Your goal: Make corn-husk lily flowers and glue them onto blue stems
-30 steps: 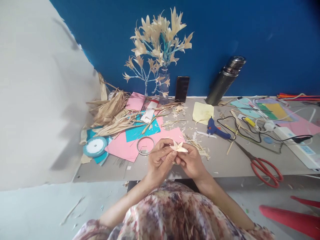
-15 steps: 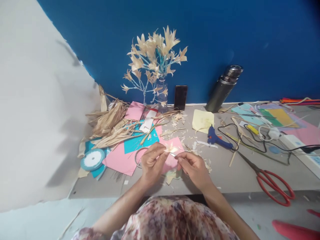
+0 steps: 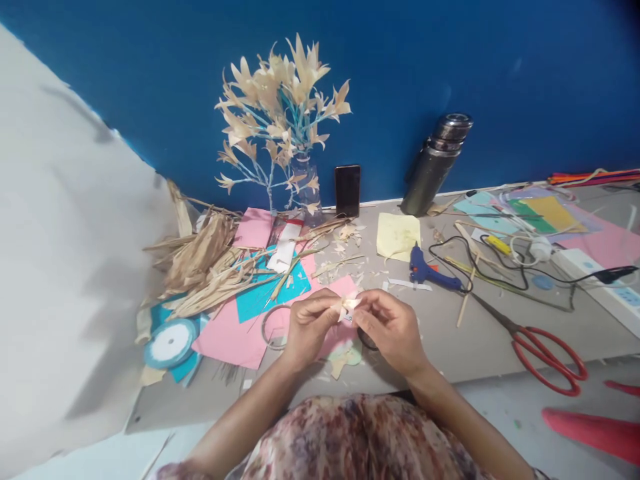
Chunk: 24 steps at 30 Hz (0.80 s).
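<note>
A small cream flower (image 3: 349, 305) of husk-like petals is held up between my two hands over the table. My left hand (image 3: 311, 328) is closed, with thumb and index finger pinching the flower from its left side. From the other side my right hand (image 3: 393, 327) is closed too, its fingertips at the petals. A small shiny bit shows just under the flower, too small to name. Below my right hand a dark curved loop (image 3: 369, 341) is partly hidden; I cannot tell whether the hand holds it.
Dried husks (image 3: 205, 260), a blue ribbon spool (image 3: 171, 343) and pink paper (image 3: 233, 337) lie left. Behind stand a vase of husk flowers (image 3: 307, 177), a phone (image 3: 347, 191) and a flask (image 3: 436, 167). A glue gun (image 3: 433, 272), red-handled scissors (image 3: 547, 360) and a power strip (image 3: 595, 277) lie right.
My right hand has come closer to the left, and its fingers have gone from below the flower up to its petals. The flower has turned. The whole view has shifted and tilted slightly.
</note>
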Tool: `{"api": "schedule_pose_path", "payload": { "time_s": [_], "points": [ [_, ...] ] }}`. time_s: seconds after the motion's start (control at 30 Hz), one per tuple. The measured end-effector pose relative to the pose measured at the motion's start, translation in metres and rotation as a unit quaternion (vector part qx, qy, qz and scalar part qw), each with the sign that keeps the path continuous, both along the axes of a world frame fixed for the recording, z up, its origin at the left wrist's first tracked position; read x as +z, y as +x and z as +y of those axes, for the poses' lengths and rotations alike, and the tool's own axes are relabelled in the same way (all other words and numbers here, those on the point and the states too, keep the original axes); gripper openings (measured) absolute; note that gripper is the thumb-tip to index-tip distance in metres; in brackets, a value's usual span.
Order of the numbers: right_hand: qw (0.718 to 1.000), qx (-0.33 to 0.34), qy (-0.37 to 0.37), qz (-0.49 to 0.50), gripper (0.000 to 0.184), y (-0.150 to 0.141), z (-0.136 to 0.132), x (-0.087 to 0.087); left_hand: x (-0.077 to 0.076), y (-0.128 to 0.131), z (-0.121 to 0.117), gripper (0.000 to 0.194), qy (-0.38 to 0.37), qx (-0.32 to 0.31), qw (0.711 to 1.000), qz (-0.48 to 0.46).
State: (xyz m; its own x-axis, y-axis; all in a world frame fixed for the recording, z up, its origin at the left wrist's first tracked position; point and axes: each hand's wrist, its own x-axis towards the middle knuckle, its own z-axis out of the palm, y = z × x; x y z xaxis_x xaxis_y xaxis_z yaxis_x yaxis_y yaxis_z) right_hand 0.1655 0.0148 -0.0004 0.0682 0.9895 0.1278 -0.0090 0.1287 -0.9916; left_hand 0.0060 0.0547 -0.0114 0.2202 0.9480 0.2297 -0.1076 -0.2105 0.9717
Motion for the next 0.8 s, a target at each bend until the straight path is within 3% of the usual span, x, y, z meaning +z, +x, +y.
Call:
{"api": "schedule_pose_path", "payload": {
  "time_s": [0.2, 0.4, 0.8],
  "points": [
    [1.000, 0.010, -0.006, 0.008, 0.012, -0.004, 0.004, -0.001, -0.009, 0.000, 0.001, 0.018, -0.072, -0.015, 0.996, -0.059],
    [1.000, 0.009, -0.008, 0.011, 0.010, -0.003, 0.001, 0.002, -0.022, 0.000, 0.003, 0.011, -0.141, -0.086, 0.975, -0.148],
    [0.999, 0.024, -0.017, 0.019, 0.010, -0.007, -0.007, 0.006, -0.012, 0.002, -0.006, 0.027, -0.266, -0.158, 0.923, -0.230]
  ]
}}
